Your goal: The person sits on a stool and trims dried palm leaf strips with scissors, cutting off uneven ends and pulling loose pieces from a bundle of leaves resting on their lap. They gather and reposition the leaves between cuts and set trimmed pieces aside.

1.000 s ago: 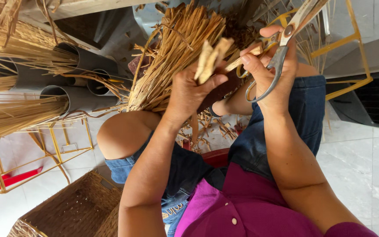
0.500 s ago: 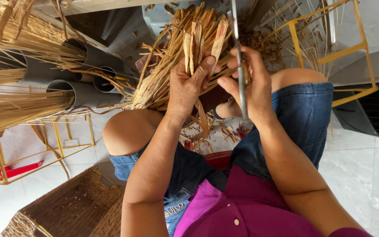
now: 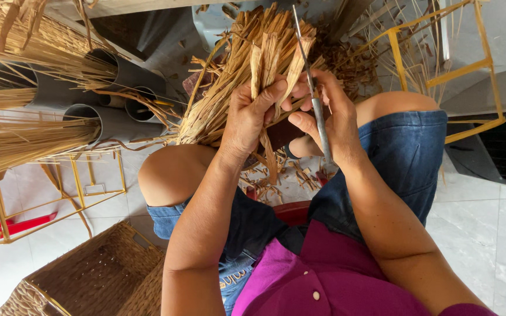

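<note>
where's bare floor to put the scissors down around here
Bare tile lies outside the right knee, below the dark unit. A smaller patch of tile sits between the yellow frame and basket. Crowded: scraps between the knees, straw and pipes ahead. Right hand holds the scissors.

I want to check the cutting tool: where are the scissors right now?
In the head view, upper centre, the scissors sit in the right hand, blades up beside the dried strips that the left hand grips.
</note>
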Motion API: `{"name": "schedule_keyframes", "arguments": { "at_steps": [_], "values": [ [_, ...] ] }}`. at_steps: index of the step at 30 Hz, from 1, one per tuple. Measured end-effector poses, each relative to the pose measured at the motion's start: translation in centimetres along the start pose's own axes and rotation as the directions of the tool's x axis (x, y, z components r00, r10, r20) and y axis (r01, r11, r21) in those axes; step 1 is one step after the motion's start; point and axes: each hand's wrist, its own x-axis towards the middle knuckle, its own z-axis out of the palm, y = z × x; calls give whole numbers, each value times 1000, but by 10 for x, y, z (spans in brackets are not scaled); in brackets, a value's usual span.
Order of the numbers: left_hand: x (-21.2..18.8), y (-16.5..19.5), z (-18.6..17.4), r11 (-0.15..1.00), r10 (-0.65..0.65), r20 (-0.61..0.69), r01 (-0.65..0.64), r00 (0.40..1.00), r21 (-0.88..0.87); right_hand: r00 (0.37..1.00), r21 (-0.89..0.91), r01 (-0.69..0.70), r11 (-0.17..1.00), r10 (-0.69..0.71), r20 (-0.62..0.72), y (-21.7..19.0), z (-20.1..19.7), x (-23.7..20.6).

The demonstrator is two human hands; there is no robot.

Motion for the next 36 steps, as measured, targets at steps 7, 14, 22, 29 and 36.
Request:
{"name": "schedule_keyframes", "arguments": {
  "at_steps": [7,14,22,29,36],
  "values": [
    [-1,-6,3,1000,7,36,-8,999,17,997,20,-23,1000,24,-75,5,5,-4],
    [-2,1,4,987,19,64,-29,998,156,994,227,24,974,1,-109,-2,8,-1],
    [-8,30,-5,925,301,-10,-289,954,246,941,367,111,924,22,-339,5,-46,-5],
    [-22,60,-8,939,344,-37,-344,938,1,895,453,150,879,73,-439,19,-74,-7],
    [48,-17,-11,560,333,-71,-136,940,817,900,498,123,858,115,-420,18,-77,-11]
  ]
}}
